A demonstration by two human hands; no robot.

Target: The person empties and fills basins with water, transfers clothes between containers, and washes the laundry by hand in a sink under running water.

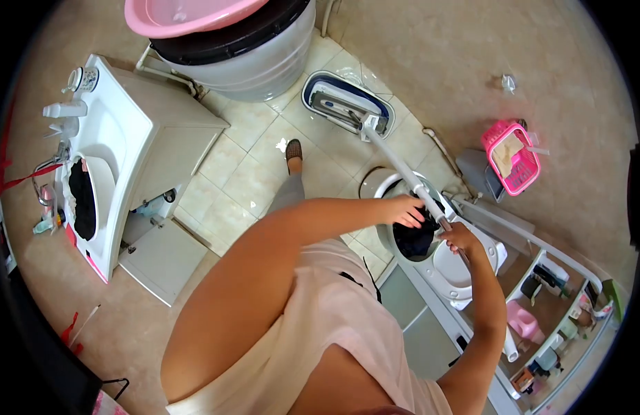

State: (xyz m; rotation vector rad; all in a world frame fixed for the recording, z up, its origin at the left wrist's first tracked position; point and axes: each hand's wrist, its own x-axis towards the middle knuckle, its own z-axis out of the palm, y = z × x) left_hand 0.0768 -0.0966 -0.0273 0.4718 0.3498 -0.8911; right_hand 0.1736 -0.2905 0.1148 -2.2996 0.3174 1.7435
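My right hand (459,238) is wrapped round the lower end of the grey-white mop handle (401,162). Beside the handle, my left hand (406,210) has its fingers apart and slightly curled; its thumb is close to the pole, and contact is hard to make out. The handle slants away to a flat mop head (337,107), which sits inside an oblong mop bucket (307,93) with a dark blue rim on the tiles. Under my hands is a white tub washer (383,238) with dark clothes (413,238) inside.
At left stands a white sink cabinet (171,159) with an open door (164,263) and a basin of dark cloth (102,190). A large bin (258,69) carries a pink basin (195,29). A pink basket (520,187) hangs at right above a shelf rack (541,242).
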